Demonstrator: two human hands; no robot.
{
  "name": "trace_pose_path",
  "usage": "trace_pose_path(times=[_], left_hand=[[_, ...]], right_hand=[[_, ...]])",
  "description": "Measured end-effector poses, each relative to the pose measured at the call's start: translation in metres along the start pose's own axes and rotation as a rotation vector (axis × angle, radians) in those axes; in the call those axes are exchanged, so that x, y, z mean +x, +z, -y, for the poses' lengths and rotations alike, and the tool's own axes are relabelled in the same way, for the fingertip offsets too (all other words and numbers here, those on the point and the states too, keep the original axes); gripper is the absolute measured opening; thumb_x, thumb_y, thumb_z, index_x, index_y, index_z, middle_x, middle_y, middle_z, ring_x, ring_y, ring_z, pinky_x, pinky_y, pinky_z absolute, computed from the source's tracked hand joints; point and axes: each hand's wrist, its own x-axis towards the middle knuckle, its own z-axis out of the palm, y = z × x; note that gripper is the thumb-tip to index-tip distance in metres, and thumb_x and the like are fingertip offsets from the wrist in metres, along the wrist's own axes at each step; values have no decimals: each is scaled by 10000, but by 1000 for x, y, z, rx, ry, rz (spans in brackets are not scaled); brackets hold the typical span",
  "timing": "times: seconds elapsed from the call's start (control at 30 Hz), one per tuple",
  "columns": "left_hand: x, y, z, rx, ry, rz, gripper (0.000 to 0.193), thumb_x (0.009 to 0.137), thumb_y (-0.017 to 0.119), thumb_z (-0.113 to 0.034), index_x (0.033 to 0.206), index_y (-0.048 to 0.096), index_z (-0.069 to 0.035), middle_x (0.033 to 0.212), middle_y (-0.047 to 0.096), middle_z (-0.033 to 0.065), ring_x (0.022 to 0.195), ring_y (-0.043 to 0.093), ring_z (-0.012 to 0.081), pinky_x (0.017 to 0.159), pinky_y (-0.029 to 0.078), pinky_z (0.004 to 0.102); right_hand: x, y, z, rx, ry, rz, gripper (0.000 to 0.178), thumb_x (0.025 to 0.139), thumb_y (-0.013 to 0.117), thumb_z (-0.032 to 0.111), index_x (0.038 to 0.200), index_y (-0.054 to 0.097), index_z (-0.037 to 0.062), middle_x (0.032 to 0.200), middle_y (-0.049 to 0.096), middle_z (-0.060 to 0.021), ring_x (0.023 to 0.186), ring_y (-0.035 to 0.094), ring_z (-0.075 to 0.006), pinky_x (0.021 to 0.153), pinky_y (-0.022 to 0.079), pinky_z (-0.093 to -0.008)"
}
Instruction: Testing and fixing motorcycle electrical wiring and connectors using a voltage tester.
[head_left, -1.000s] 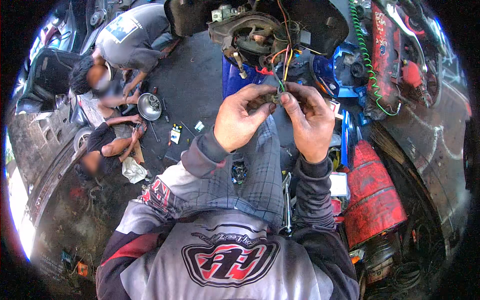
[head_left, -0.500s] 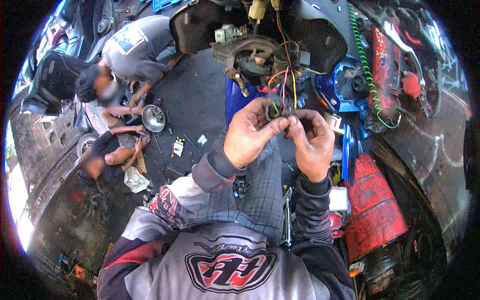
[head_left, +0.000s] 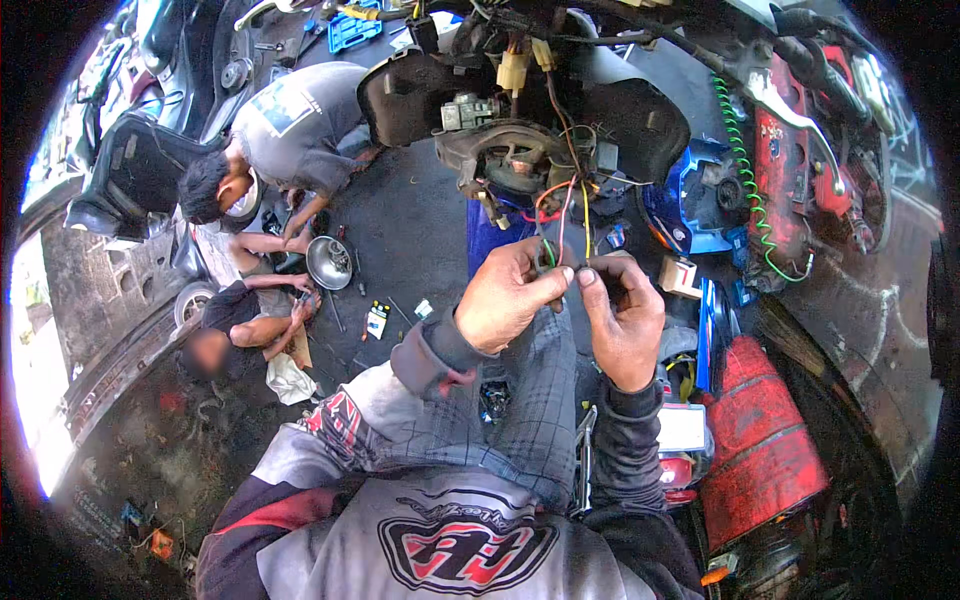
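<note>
A bundle of thin wires hangs from the uncovered front of a motorbike or scooter (head_left: 510, 165) down to my two hands. My left hand (head_left: 510, 300) is closed, its thumb and fingers pinching the ends of a pinkish-white wire (head_left: 562, 225) and a green-and-black one. Close beside it, my right hand (head_left: 628, 318) pinches the lower end of a yellow wire (head_left: 588, 237) between thumb and curled fingers. The two thumb tips nearly meet. Fingers hide the exact wire ends.
Black shell panels (head_left: 640, 130) flank the wiring. To the right lie a blue fairing (head_left: 705, 185), a green coiled hose (head_left: 735, 150) and a red toolbox (head_left: 755, 430). At left, two people work by a metal bowl-shaped part (head_left: 330, 262), with small tools and packets on the floor.
The whole view has shifted, showing more of the bike's front at the top. My thumbs have drawn slightly apart, while both hands keep pinching the wires.
</note>
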Motion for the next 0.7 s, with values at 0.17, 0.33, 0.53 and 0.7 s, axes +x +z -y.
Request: trace_pose_path(times=[0.17,0.33,0.53,0.7], left_hand=[[2,0,4,196,46,-21,199,920,653,-148,1037,599,5,904,632,37,769,579,107,688,488,263],[-2,7,-2,126,20,-78,207,917,661,-141,1050,609,10,901,643,28,758,584,94,673,502,259],[-1,7,-4,181,-48,-25,219,918,670,-157,1035,615,19,873,638,37,722,582,99,640,488,256],[-2,10,3,134,-41,1,231,917,675,-166,1034,620,25,828,624,28,722,582,107,661,486,261]], right_hand=[[8,2,17,-134,-70,-106,143,850,722,90,921,654,-13,786,645,-105,657,622,-173,607,486,-292],[8,-2,20,-218,-68,-129,110,842,723,80,851,668,-14,747,658,-134,616,632,-207,582,484,-309],[-7,-6,5,-127,52,-125,163,885,701,130,836,666,-21,695,660,-115,590,621,-171,564,471,-291],[-22,-6,-12,248,351,-99,209,935,660,190,880,649,-11,733,650,-58,626,602,-128,575,457,-260]])
